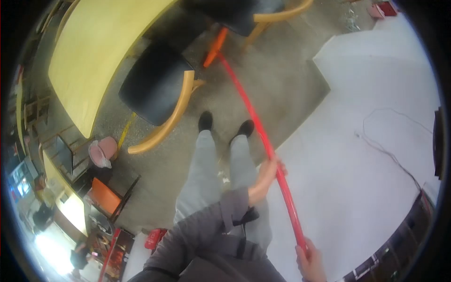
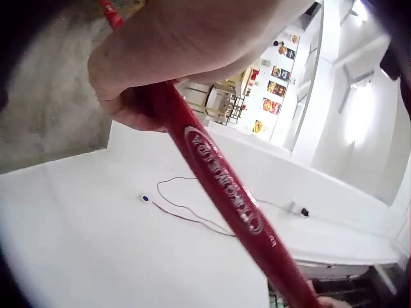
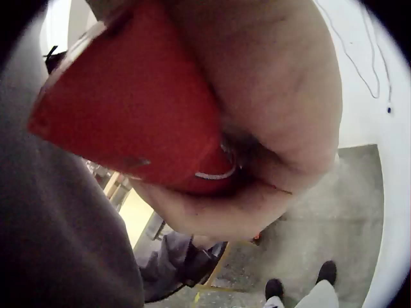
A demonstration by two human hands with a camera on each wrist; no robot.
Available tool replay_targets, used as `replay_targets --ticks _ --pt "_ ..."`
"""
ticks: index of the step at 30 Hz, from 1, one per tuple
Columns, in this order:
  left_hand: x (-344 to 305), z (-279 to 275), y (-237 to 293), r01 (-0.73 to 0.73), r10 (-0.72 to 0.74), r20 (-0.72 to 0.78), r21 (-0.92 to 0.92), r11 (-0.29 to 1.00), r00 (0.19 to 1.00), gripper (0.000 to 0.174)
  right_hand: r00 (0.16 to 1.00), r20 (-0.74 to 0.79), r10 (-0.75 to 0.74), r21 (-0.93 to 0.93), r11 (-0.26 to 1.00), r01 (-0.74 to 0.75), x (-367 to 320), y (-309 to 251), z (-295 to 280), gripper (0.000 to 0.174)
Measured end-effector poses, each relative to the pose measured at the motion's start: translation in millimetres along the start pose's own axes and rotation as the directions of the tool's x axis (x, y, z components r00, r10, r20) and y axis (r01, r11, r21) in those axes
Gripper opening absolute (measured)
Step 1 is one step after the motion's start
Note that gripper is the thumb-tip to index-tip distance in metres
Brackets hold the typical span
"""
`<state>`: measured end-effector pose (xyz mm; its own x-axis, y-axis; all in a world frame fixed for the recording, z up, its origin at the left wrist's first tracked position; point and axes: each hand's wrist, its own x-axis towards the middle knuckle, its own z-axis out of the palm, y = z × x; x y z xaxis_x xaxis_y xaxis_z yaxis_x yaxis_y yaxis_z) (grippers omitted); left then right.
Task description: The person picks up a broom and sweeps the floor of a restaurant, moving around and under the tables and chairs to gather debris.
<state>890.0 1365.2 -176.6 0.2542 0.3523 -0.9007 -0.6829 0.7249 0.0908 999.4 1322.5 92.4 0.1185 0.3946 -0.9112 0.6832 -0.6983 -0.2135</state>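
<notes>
A long red pole [image 1: 245,99] slants across the head view, with an orange head [image 1: 216,47] at its far end by the floor. My left hand [image 1: 266,179] grips it around the middle. Nearer the top end, my right hand [image 1: 311,261] is wrapped around the pole. In the left wrist view, silver lettering shows on the red pole [image 2: 221,183], below the curled left hand [image 2: 186,48]. The right wrist view shows the wide red end of the pole [image 3: 135,96] close up, with the right hand [image 3: 276,90] closed around it.
A black-seated wooden chair [image 1: 155,82] stands beside a yellow table [image 1: 94,51] on the left. Another chair [image 1: 235,14] is near the orange head. A white raised surface [image 1: 329,178] with a thin cable [image 1: 392,157] borders the grey floor [image 1: 277,80]. A pink bin [image 1: 103,151] sits left.
</notes>
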Motion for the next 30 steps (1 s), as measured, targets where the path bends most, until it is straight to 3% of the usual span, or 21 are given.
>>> replay_targets --ticks 5,10,11,13,15,17,18,21,22,25,27,29,30 --pt "-19 -12 32 0.023 -0.016 0.027 -0.245 0.969 0.999 0.022 0.997 -0.072 -0.018 -0.162 0.987 0.006 -16 -35 30 0.034" --pt "-52 -20 -4 0.251 -0.205 0.167 -0.338 0.907 0.965 0.02 0.992 -0.112 0.058 -0.208 0.975 -0.08 -66 -45 38 0.035" --pt "-61 -22 -12 0.301 -0.254 0.178 -0.338 0.892 0.951 0.02 0.988 -0.103 0.113 -0.141 0.982 -0.127 -77 -44 40 0.035" --pt "-83 -24 -34 0.375 -0.351 0.143 -0.205 0.904 0.925 0.018 0.974 -0.06 0.217 -0.004 0.976 -0.218 -103 -31 47 0.036" --pt "-104 -34 -51 0.43 -0.423 0.095 -0.058 0.901 0.901 0.017 0.922 -0.015 0.387 0.316 0.877 -0.363 -127 -22 64 0.037" --pt "-119 -44 -67 0.49 -0.496 0.059 0.093 0.867 0.866 0.018 0.854 0.04 0.518 0.344 0.795 -0.499 -145 -5 77 0.039" --pt "-122 -50 -70 0.471 -0.479 0.036 0.125 0.873 0.877 0.019 0.868 0.123 0.482 0.436 0.759 -0.483 -147 1 85 0.043" --pt "-125 -65 -81 0.403 -0.414 -0.002 0.234 0.885 0.91 0.021 0.86 0.127 0.494 0.443 0.748 -0.495 -147 13 109 0.045" --pt "-114 -74 -88 0.357 -0.373 0.007 0.275 0.893 0.928 0.022 0.89 0.139 0.434 0.429 0.784 -0.449 -137 15 116 0.044" --pt "-68 -101 -99 0.266 -0.28 -0.011 0.35 0.898 0.96 0.023 0.866 0.187 0.464 0.678 0.577 -0.455 -105 29 150 0.043" --pt "-49 -121 -87 0.162 -0.182 -0.006 0.489 0.857 0.983 0.026 0.853 0.293 0.431 0.803 0.373 -0.465 -88 65 186 0.04" --pt "-24 -152 -80 0.102 -0.142 0.026 0.567 0.817 0.99 0.027 0.9 0.406 0.159 0.861 0.265 -0.435 -62 96 226 0.046" --pt "-21 -163 -71 0.104 -0.147 0.012 0.652 0.751 0.989 0.028 0.893 0.436 0.111 0.874 0.185 -0.45 -50 103 245 0.047"
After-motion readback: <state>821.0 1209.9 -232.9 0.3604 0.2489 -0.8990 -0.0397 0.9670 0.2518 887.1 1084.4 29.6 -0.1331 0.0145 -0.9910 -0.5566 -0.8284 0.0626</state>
